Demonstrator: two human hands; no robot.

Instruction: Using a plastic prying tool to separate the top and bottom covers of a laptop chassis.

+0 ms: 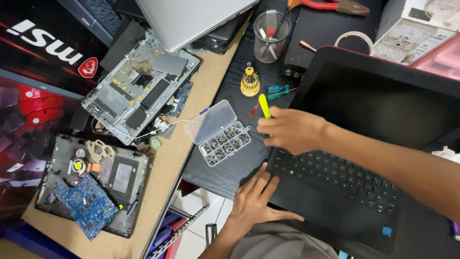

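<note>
My right hand (291, 129) reaches left across the open black laptop (364, 144) and is closed around a screwdriver with a yellow handle (264, 105). My left hand (256, 199) lies flat, fingers apart, on the laptop's front left corner beside the keyboard (345, 180). A clear plastic screw box (225, 143) with its lid open sits just left of both hands on the dark desk (230, 170).
A stripped laptop chassis (139, 88) and another with a blue circuit board (86, 204) lie on the wooden table to the left. A yellow bit holder (249, 81), small screwdrivers (278, 91), a clear cup (271, 36), pliers (330, 5) and a tape roll (354, 41) stand behind.
</note>
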